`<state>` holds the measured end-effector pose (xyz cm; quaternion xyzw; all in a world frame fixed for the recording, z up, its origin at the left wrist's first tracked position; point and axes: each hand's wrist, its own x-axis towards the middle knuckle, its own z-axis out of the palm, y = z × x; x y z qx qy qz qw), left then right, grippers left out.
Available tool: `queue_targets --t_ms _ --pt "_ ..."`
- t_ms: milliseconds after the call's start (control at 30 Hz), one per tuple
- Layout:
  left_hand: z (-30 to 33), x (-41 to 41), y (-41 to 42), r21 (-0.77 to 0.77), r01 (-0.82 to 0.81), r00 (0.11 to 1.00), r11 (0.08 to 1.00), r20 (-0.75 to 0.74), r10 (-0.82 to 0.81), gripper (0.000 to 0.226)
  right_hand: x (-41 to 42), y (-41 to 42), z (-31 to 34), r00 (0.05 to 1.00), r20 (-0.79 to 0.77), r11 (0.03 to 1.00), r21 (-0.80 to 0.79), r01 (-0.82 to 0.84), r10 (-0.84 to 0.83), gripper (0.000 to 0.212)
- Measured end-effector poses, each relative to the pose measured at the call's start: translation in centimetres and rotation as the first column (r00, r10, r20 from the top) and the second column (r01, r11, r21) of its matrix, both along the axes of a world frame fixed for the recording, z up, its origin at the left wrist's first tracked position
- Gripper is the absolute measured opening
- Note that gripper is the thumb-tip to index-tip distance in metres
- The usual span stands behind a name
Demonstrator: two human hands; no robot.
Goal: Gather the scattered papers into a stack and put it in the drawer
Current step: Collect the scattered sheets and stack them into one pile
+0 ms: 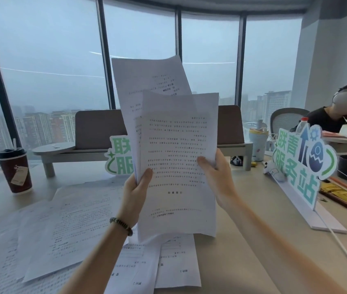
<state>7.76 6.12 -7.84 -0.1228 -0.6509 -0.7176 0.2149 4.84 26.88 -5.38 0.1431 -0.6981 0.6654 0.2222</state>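
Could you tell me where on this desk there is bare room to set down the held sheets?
Bare desk lies right of the loose papers, up to the green sign and its white cable. A smaller patch sits between the coffee cup and those papers. The left and near side is crowded with sheets.

Printed text too small, illegible

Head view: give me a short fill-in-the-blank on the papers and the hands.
1. The held sheets are gripped by ____ hands.
2. The left hand wears a beaded ____ at the wrist.
3. More loose papers lie flat on the ____.
4. The coffee cup stands to the ____ of the held sheets.

Missing words: both; bracelet; desk; left
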Motion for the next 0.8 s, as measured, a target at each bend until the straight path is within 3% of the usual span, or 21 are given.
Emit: queue_targets --t_ms 200,300,500,800 --pt "0.1 0.5 -0.3 0.138 0.19 0.978 0.972 0.06 -0.2 0.063 -0.3 0.2 -0.6 1.0 -0.014 0.999 -0.045 -0.008 0.007 0.023" --pt "0.4 0.8 -0.1 0.176 0.262 0.958 0.949 0.074 -0.278 0.063 -0.2 0.3 -0.4 0.999 -0.019 0.999 -0.042 -0.034 0.033 0.024" --pt "1.0 0.6 -0.8 0.175 0.246 0.963 0.953 0.071 -0.261 0.053 -0.4 1.1 1.0 0.996 -0.061 0.996 -0.057 -0.069 0.065 0.029" --pt "1.8 0.7 -0.7 0.192 0.199 0.974 0.961 0.07 -0.216 0.051 -1.1 2.4 2.3 0.999 -0.035 0.992 0.122 -0.004 0.009 0.026"
